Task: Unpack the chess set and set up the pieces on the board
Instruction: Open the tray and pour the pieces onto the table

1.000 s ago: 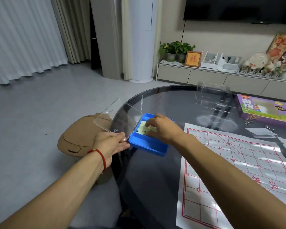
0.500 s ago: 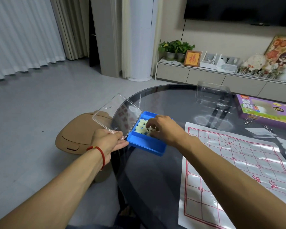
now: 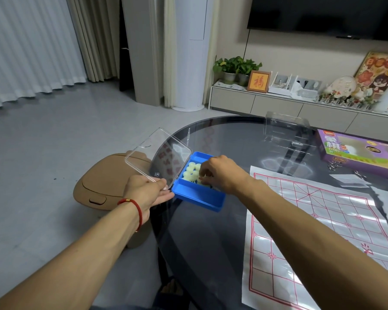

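Note:
A blue plastic case [image 3: 199,198] sits near the left edge of the dark glass table [image 3: 211,253]. Its clear lid [image 3: 159,156] stands tilted up and open to the left. My left hand [image 3: 147,193] pinches the lid's near corner. Several cream round chess pieces [image 3: 192,172] lie in the case. My right hand [image 3: 220,174] reaches into the case, fingers curled on a piece with a red mark. The white paper board with red grid lines [image 3: 318,231] lies flat to the right.
A purple game box [image 3: 356,153] lies at the table's far right, with a clear plastic insert [image 3: 285,128] behind the board. A brown stool-like object [image 3: 105,182] stands on the floor left of the table. A TV cabinet lines the far wall.
My left hand has swung the clear lid further up and open. My right hand has shifted inside the case and now pinches a piece.

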`<state>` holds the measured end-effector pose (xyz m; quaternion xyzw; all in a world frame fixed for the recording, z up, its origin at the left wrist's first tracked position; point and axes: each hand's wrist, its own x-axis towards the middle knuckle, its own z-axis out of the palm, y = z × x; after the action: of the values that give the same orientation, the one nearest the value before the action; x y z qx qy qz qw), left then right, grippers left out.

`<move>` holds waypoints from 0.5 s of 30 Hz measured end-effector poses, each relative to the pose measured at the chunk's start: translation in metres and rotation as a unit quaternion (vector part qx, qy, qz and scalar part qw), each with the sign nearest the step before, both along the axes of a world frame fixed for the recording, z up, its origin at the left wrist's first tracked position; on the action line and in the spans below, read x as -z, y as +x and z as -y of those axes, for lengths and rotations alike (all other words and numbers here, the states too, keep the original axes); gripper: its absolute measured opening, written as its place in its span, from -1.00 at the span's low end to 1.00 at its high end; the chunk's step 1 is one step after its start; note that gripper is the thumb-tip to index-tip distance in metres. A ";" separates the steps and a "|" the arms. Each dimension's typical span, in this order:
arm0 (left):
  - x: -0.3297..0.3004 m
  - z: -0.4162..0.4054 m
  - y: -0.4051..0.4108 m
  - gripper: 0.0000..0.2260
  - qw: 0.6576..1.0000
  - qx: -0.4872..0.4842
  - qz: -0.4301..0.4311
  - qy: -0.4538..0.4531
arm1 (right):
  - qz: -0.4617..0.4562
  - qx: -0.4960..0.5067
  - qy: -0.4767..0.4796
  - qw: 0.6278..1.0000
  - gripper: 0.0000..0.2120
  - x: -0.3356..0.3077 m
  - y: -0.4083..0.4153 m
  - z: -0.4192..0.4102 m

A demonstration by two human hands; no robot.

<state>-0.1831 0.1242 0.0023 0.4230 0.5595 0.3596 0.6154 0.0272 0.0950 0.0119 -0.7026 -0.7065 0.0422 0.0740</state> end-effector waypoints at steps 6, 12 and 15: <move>0.002 0.000 -0.003 -0.90 1.000 -0.005 0.001 0.014 | -0.025 0.050 0.078 0.995 -0.80 -0.021 0.019 0.006; 0.002 -0.002 -0.012 -0.90 0.999 -0.026 0.007 0.027 | -0.074 0.182 0.119 0.973 -0.75 -0.008 0.064 0.036; 0.002 -0.002 -0.014 -0.92 0.999 -0.036 -0.005 0.036 | -0.014 0.184 0.072 0.980 -0.74 0.011 0.065 0.040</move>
<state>-0.1968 0.1266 0.0003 0.4260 0.5641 0.3996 0.5837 0.0919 0.0552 0.0004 -0.8130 -0.5649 -0.0130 0.1406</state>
